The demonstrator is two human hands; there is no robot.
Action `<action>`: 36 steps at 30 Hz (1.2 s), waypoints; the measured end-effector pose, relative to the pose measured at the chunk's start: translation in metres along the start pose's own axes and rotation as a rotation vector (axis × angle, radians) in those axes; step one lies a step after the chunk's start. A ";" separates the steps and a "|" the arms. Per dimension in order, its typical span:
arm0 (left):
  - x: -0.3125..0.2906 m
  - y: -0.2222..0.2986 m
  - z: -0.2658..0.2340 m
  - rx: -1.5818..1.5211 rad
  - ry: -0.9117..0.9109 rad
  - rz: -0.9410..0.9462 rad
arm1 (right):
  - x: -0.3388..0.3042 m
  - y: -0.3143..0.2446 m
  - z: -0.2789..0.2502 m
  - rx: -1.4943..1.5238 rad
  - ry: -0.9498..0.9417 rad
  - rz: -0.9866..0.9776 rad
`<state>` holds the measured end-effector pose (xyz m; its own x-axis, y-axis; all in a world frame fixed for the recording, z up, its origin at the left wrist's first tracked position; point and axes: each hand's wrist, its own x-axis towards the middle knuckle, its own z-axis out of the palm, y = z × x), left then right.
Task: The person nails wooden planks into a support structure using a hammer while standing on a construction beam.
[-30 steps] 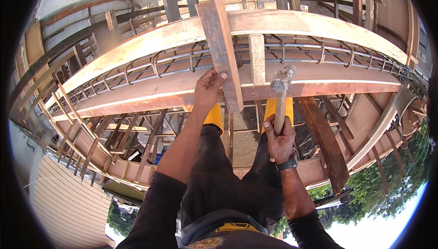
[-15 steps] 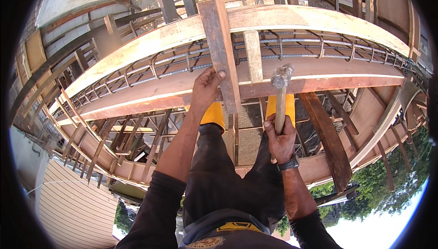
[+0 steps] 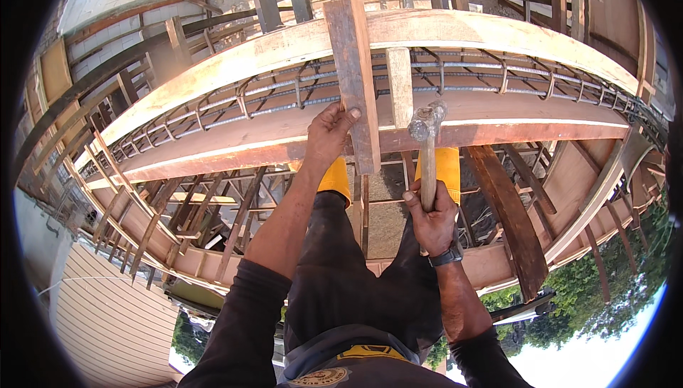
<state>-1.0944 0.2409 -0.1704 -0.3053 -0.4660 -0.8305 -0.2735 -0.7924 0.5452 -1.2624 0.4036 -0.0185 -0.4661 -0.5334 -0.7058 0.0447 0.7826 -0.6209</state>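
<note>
Left hand: the left hand [image 3: 329, 135] is at the near half of a flat brown board [image 3: 352, 78], the thumb lying on its upper face and the other fingers curled at its left edge, so that they pinch the board.
Board: laid crosswise over a long wooden trough, spanning from the far plank [image 3: 491, 30] to the near plank [image 3: 512, 132]; its near end juts past the near plank toward the person.
Right hand: the right hand [image 3: 435, 223] has its fingers wrapped around the handle of a hammer [image 3: 425, 132], with a dark wristwatch [image 3: 447, 254] at the wrist.
Hammer: head uppermost, to the right of the board and apart from it; the handle runs down toward the person.
Crosspiece: a short pale wooden piece [image 3: 400, 86] bridges the trough just right of the board.
Trough interior: a cage of ribbed steel bars [image 3: 267, 102] runs lengthwise between the planks.
Footwear: yellow boots [image 3: 447, 169], partly hidden by the near plank.
Right side: a dark weathered plank [image 3: 509, 228] slants toward the person below the trough.
Lower edges: ribbed beige panelling [image 3: 110, 310] at left, green trees [image 3: 583, 292] at right.
</note>
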 end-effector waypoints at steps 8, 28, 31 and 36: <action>0.004 0.000 -0.001 0.013 -0.015 -0.016 | -0.001 -0.013 -0.005 -0.122 -0.110 -0.031; 0.006 -0.005 0.005 0.046 0.009 0.129 | 0.069 -0.032 0.029 -0.107 -0.324 -0.093; -0.007 0.013 0.010 0.021 0.049 0.057 | 0.094 -0.026 0.031 -0.245 -0.311 -0.109; -0.065 0.021 -0.005 0.479 0.473 0.626 | 0.097 -0.017 0.032 -0.251 -0.294 -0.147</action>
<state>-1.0755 0.2530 -0.1055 -0.1492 -0.9512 -0.2702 -0.5647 -0.1424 0.8129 -1.2796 0.3286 -0.0876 -0.1780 -0.6855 -0.7060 -0.2372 0.7262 -0.6453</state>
